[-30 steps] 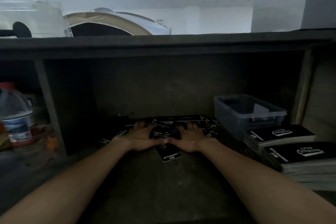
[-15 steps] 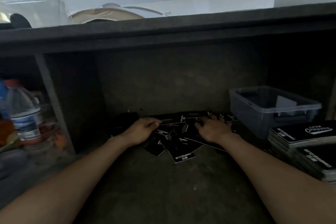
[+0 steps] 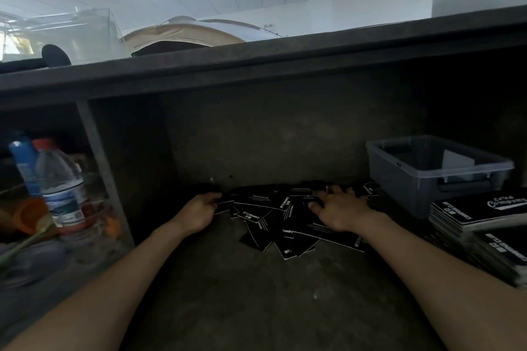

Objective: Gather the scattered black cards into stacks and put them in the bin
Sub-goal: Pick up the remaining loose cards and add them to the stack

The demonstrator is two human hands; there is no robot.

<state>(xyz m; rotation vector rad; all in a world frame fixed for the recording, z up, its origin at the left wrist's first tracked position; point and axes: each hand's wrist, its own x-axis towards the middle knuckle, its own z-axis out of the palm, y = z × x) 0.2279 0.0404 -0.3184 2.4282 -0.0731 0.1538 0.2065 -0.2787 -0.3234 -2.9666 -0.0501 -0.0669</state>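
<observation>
Several black cards (image 3: 288, 219) with white print lie in a loose, overlapping heap at the back of a dark shelf. My left hand (image 3: 199, 212) is at the heap's left edge, fingers curled round the edge of some cards. My right hand (image 3: 340, 209) lies on the right side of the heap with its fingers spread flat over the cards. The grey translucent bin (image 3: 405, 188) stands to the right of the heap, a little beyond my right hand, with a pale sheet inside it.
Two stacks of black booklets (image 3: 479, 211) sit in front of the bin at the right. A vertical divider (image 3: 99, 168) closes off the left; behind it stand a water bottle (image 3: 61, 185) and a blue bottle (image 3: 24, 162). A low top board overhangs the shelf.
My hands have moved apart, from side by side at the heap's middle to its left and right edges. My left hand has curled onto the cards. The view has shifted left.
</observation>
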